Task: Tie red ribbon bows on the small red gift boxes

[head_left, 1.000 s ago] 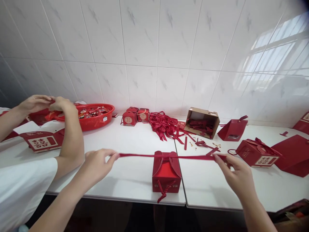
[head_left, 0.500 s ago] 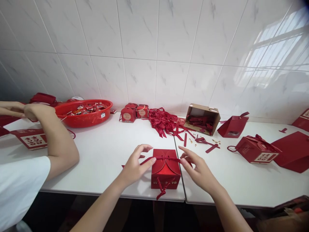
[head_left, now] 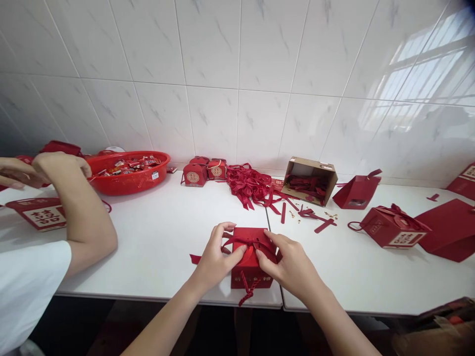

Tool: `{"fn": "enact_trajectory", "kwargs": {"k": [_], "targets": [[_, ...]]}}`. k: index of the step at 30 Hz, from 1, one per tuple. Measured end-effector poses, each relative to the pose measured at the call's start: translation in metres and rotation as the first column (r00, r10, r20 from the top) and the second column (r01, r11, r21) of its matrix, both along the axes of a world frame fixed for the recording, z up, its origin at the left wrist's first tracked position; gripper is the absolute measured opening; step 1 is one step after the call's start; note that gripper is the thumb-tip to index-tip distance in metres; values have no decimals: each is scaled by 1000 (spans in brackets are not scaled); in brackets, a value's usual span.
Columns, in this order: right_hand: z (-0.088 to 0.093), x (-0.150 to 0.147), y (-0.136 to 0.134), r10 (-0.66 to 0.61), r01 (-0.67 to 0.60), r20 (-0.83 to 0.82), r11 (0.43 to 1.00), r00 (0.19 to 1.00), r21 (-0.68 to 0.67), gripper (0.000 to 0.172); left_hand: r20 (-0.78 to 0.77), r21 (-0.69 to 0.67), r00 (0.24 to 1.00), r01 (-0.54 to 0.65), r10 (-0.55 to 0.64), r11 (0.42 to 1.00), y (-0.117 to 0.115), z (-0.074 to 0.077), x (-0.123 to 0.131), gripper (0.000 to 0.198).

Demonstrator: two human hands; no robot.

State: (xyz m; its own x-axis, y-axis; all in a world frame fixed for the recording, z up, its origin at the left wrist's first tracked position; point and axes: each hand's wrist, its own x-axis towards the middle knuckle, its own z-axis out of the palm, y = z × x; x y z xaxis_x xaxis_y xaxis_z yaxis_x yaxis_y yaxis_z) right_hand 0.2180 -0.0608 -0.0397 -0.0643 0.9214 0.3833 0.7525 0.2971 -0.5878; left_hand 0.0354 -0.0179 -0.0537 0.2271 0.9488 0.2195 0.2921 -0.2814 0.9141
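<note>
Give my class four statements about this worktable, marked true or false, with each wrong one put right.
1. The left hand and right hand are both at the nearest red box. True.
2. The ribbon pile lies in the red basin. False: it lies on the table; the red basin holds small wrapped packets.
3. The cardboard box contains dark red strips. True.
4. The twisted cord hangs on the nearest red box's far side. False: it hangs on the near side.
</note>
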Motion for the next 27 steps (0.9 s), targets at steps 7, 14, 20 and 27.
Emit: {"fn": "enact_trajectory", "kwargs": {"k": [7, 14, 20, 27], "targets": [[-7, 17, 0, 112, -222, -414, 948, 904, -227, 43, -56, -180, 998, 13, -24, 984, 1, -2, -6, 44], [-15, 47, 5, 136, -259, -547, 953, 826, -154, 23, -139, 22, 987, -84, 86, 996, 14, 14, -27, 26], [-2, 52, -4, 204, -204, -35, 979, 978, -18, 21, -303, -486, 824, 299, -479, 821, 36, 42, -51, 23], [-1, 21, 7, -52, 125, -210, 927, 976, 353, 27, 37, -434, 820, 528, -572, 730, 23, 56, -34, 32]]}}
